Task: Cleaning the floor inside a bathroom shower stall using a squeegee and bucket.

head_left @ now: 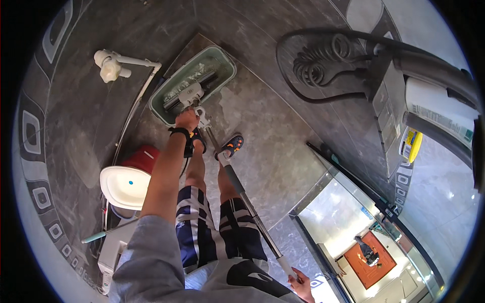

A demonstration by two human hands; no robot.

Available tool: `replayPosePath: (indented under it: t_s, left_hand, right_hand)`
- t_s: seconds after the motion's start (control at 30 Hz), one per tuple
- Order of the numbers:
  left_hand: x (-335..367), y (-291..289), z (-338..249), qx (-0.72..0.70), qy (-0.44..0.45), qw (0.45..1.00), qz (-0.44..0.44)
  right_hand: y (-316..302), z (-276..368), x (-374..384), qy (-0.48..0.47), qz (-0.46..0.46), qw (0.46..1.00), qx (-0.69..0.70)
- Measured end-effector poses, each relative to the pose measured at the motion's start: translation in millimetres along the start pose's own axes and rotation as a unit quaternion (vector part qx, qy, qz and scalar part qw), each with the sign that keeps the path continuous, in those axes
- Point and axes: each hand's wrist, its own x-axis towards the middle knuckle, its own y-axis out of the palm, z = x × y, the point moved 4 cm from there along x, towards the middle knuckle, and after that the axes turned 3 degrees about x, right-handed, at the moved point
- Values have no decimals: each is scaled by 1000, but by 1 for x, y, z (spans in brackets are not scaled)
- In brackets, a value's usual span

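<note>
A long-handled mop (pixel 241 188) runs slantwise from the lower right up to a grey-green tub (pixel 230 76). Its white and dark mop head (pixel 191 94) sits inside the tub, over what looks like water with suds. My left hand (pixel 187 120) is closed at the lower end of the mop, just behind the head and beside its white lever. What exactly those fingers wrap round is partly hidden. At the white upper end of the handle, my right hand (pixel 302 287) grips the mop near my waist.
White pipe with a tap (pixel 113 65) runs along the left wall. A white basin (pixel 126 187) and red bucket (pixel 141 160) stand left of my legs. At the right are a coiled black hose (pixel 323 58), a shelf (pixel 386 116) with bottles, and a glass door (pixel 404 237).
</note>
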Motion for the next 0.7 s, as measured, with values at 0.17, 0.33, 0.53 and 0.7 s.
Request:
replayPosePath:
  t_s: [0.17,0.33,0.53,0.7]
  left_hand:
    - [-6,-6,2,62,7,998,3]
    - [-11,-7,-17,42,10,998,35]
    - [-6,-4,-7,22,-14,1000,17]
    - [0,-4,4,-68,-10,997,-28]
  right_hand:
    - [2,5,17,-93,8,917,-387]
    - [15,5,50,-19,-52,908,-415]
    - [15,1,55,-38,-67,900,-429]
    - [12,1,60,-61,-44,901,-427]
